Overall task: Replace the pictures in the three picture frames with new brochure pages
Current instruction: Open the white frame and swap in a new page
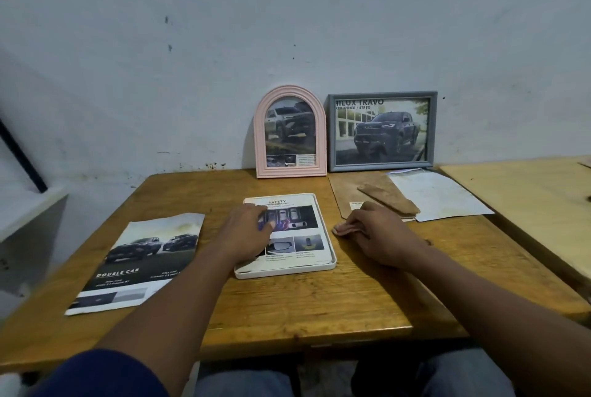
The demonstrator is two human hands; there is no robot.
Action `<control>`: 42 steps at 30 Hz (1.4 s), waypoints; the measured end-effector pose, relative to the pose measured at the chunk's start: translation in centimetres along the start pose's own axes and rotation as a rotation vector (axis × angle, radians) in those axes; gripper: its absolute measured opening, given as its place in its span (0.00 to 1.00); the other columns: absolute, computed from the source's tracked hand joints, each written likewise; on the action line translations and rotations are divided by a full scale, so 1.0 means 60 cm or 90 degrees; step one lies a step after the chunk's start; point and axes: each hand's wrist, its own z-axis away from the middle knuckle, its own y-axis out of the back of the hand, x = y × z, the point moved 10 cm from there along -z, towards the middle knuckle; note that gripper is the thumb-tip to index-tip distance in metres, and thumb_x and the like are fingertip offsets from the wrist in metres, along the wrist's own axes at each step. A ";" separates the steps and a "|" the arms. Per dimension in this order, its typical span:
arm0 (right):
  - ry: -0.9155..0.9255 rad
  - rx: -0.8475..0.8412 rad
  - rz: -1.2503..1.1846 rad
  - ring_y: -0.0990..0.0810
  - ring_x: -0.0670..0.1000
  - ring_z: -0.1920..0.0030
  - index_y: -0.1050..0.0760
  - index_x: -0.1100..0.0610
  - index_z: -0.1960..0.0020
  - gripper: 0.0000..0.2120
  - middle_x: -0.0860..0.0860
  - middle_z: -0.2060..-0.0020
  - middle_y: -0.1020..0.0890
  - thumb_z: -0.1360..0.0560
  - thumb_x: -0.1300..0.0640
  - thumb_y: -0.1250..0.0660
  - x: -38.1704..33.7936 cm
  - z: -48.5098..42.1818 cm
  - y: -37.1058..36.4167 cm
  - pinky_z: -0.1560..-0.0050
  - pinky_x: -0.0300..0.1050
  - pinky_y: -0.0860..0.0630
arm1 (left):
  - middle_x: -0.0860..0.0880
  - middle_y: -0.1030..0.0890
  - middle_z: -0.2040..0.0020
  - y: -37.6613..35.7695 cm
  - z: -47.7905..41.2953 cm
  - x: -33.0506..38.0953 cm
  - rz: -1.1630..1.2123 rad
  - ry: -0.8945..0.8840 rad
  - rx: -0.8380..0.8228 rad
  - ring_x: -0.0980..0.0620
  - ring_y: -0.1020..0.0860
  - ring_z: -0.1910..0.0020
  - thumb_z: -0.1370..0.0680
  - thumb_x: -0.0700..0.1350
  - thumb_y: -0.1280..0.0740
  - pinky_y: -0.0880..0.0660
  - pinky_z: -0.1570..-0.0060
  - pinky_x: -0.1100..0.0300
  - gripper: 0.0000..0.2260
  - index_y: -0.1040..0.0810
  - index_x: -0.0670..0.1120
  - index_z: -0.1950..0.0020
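White frame [284, 272] on table [303, 307] by wall [287, 13]

My left hand [246, 233] lies flat on the SAFETY page [299, 248] in the white frame [287, 272]. My right hand [374, 233] rests on the table [287, 307] just beside the white frame. Pink frame [259, 140] and grey frame [382, 95] lean on the wall [287, 13].

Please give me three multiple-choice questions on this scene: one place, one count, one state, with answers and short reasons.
1. Where does the Double Cab brochure lie? A. left of the white frame B. right of it C. on the floor
2. How many frames stand against the wall? A. one B. two C. three
3. The white frame is: A. hanging B. standing upright C. lying flat
1 A, seen at its left; 2 B, pink frame and grey frame; 3 C, flat on the table.
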 end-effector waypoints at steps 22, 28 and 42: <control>-0.126 -0.085 0.100 0.41 0.62 0.28 0.25 0.53 0.36 0.32 0.57 0.30 0.32 0.27 0.30 0.40 -0.085 -0.092 -0.089 0.30 0.65 0.41 | 0.49 0.40 0.19 -0.003 0.012 -0.036 -0.007 0.025 0.042 0.48 0.40 0.22 0.16 0.56 0.42 0.38 0.27 0.51 0.24 0.35 0.49 0.21; -0.118 -0.025 0.048 0.40 0.59 0.30 0.25 0.51 0.38 0.22 0.54 0.32 0.31 0.25 0.37 0.34 -0.098 -0.087 -0.079 0.32 0.63 0.40 | 0.48 0.40 0.19 -0.006 0.013 -0.035 0.007 0.025 0.047 0.47 0.41 0.21 0.15 0.55 0.44 0.39 0.27 0.51 0.24 0.37 0.48 0.20; -0.074 0.156 -0.466 0.18 0.46 0.58 0.27 0.50 0.35 0.16 0.49 0.48 0.23 0.21 0.62 0.33 -0.124 -0.096 0.031 0.70 0.35 0.22 | 0.50 0.27 0.29 0.054 0.017 0.003 0.093 -0.046 0.140 0.50 0.28 0.34 0.16 0.56 0.40 0.32 0.44 0.56 0.21 0.33 0.54 0.24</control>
